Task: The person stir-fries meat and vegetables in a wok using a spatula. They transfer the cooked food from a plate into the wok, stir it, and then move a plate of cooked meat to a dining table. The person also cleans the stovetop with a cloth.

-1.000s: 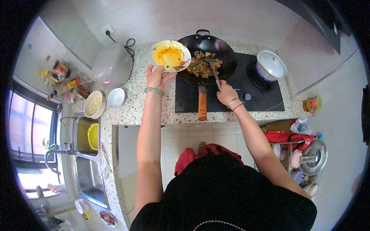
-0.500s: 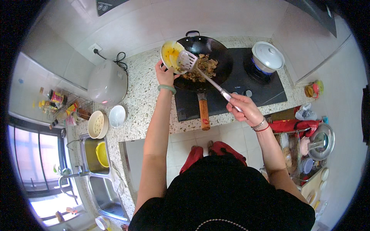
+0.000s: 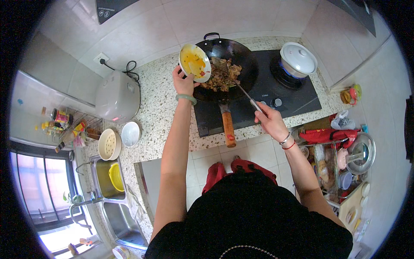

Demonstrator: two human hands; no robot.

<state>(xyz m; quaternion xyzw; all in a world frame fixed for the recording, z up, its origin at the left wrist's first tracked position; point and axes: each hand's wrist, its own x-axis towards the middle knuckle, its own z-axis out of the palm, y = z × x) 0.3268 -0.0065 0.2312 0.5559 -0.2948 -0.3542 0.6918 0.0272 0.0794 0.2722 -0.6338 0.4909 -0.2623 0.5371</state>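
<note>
My left hand grips the rim of a white bowl, tilted over the left edge of a black wok. Yellow-orange sauce residue with small bits coats the bowl's inside. Browned, chopped food lies in the wok. My right hand is closed around the handle of a slotted metal spatula. The spatula's blade is down in the wok, against the food. A wooden handle sticks out from the wok toward me.
On the black cooktop, a lidded white pot sits over a blue flame. A rice cooker, a cream perforated bowl and a small white bowl stand at left. Beyond is the sink; a rack with a glass lid stands right.
The spatula has gone from the bowl's inside down into the food in the wok. My left hand still holds the bowl, tipped at nearly the same place.
</note>
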